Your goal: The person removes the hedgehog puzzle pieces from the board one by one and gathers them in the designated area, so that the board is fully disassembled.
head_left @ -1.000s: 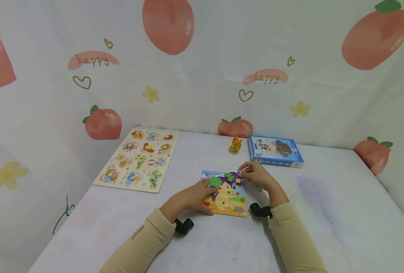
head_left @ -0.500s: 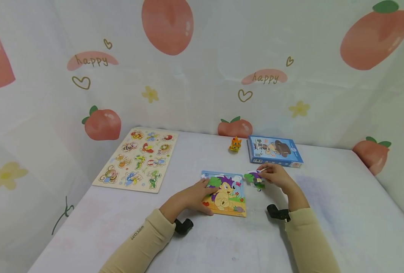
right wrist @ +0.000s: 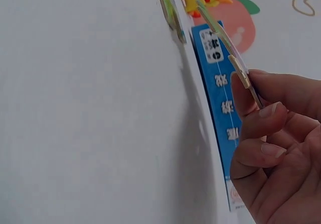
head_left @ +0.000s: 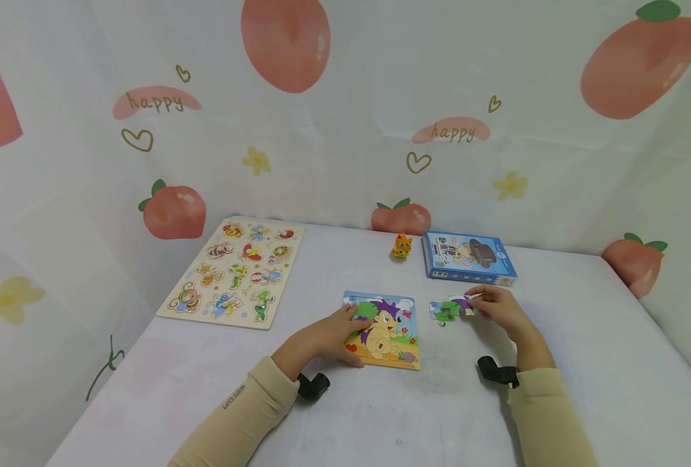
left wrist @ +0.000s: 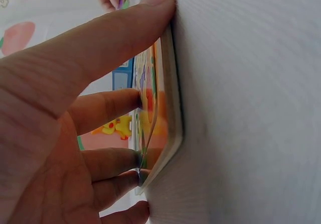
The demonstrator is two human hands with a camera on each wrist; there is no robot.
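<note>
Fingers spread and palm down, the left hand [head_left: 329,337] rests on the left side of the puzzle [head_left: 393,337], thumb at its near edge, forearm slanting in from lower left. And there's the puzzle, flat on the table [head_left: 439,415], near the middle! Just right of it, loose pieces [head_left: 441,312]. Now the right hand [head_left: 500,311], forearm angled inward, fingertips pinching a purple-and-green piece [head_left: 463,305], remaining fingers curled in, the box [head_left: 468,258] just beyond.
</note>
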